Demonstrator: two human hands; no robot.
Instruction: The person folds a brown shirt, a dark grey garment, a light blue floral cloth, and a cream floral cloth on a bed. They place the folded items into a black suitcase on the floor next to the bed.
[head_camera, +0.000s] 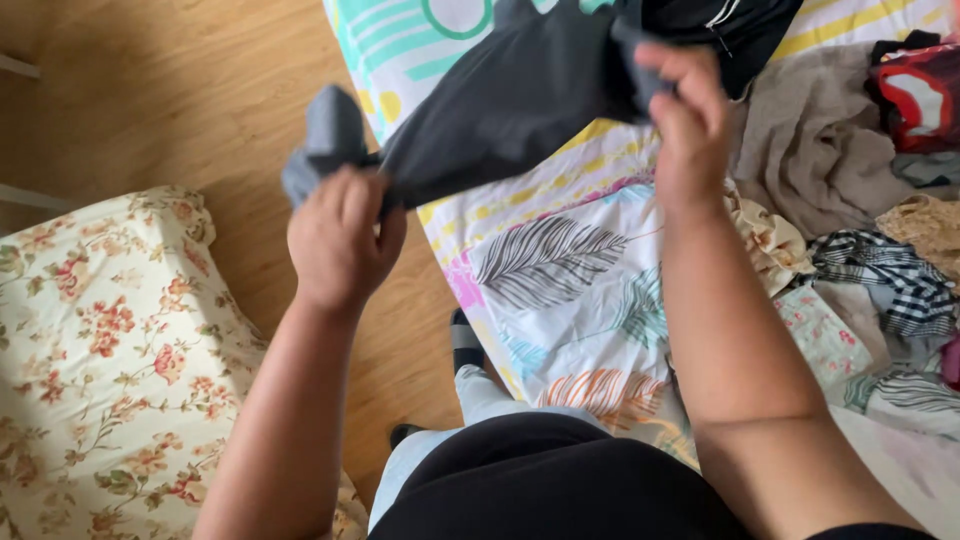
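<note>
The dark grey garment (520, 95) runs past the top edge; its full shape cannot be determined. Left hand (340, 235) fingers curl under the fabric, out of sight. The floral pillow (100, 370) is cut off at the left and bottom edges.

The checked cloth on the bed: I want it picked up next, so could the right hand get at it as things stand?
Probably not yet: the right hand grips the dark garment. The checked cloth lies uncovered nearby.
</note>
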